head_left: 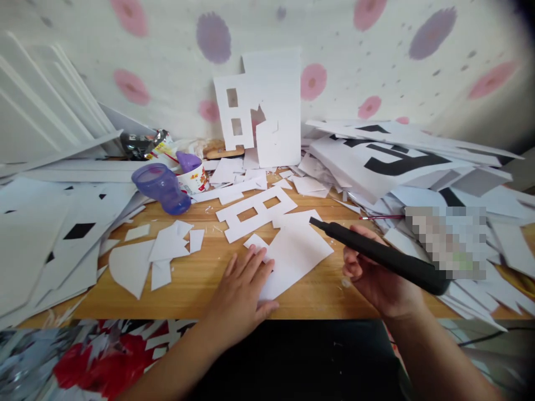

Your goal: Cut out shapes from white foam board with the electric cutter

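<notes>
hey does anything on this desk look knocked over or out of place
Yes. The purple bottle lies tipped on its side at the left of the table, beside a paper cup. No spill shows. White scraps litter the wood around it.

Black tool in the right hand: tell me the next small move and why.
Probably lower the black tool's tip onto the white sheet. The right hand holds the black tool with its tip just above the sheet's far edge, apart from it, while the left hand lies flat on the sheet's near corner, pinning it to the wooden table.
</notes>
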`<state>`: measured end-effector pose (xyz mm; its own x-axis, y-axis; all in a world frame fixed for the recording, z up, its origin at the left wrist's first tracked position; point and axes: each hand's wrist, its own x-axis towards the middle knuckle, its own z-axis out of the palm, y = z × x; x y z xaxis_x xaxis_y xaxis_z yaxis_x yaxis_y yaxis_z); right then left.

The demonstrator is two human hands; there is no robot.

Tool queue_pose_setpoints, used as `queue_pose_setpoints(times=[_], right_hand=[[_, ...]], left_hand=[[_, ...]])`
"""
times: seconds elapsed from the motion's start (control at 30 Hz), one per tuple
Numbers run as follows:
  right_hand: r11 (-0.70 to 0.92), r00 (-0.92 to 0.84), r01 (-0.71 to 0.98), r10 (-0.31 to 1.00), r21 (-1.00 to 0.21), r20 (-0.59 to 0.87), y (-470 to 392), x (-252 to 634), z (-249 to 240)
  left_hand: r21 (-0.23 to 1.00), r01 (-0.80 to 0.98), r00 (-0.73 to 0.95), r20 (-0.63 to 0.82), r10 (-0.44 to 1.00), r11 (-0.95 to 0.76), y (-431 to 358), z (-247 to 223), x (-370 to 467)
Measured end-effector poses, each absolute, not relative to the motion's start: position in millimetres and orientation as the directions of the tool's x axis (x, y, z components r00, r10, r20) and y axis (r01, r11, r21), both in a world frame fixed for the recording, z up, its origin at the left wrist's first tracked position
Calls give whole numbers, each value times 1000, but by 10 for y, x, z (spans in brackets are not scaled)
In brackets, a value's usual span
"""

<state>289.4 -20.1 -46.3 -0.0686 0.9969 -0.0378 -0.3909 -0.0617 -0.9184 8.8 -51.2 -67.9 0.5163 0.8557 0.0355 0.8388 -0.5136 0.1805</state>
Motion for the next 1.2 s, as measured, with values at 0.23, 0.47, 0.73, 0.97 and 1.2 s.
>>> queue_pose_setpoints(times=[0.23,0.47,0.73,0.97,1.2], right_hand=[[95,51,-194,995,-976,86,-178,2437,-616],[361,132,442,879,-821,458,-161,2215,-667],[399,7,525,882,-752,472,-119,2122,-621],[319,115,284,925,-904,362,38,2106,-652],[276,117,339,936,-899,332,-39,2170,-677]], left_hand=[[230,831,523,-10,853,-507,-464,-683,89],[260,808,541,25,841,-528,-430,-722,71],[76,766,590,310,745,-638,-415,-933,-17],[-71,703,652,463,601,-708,-298,-1043,-12],[-51,728,639,413,649,-684,-330,-899,55]])
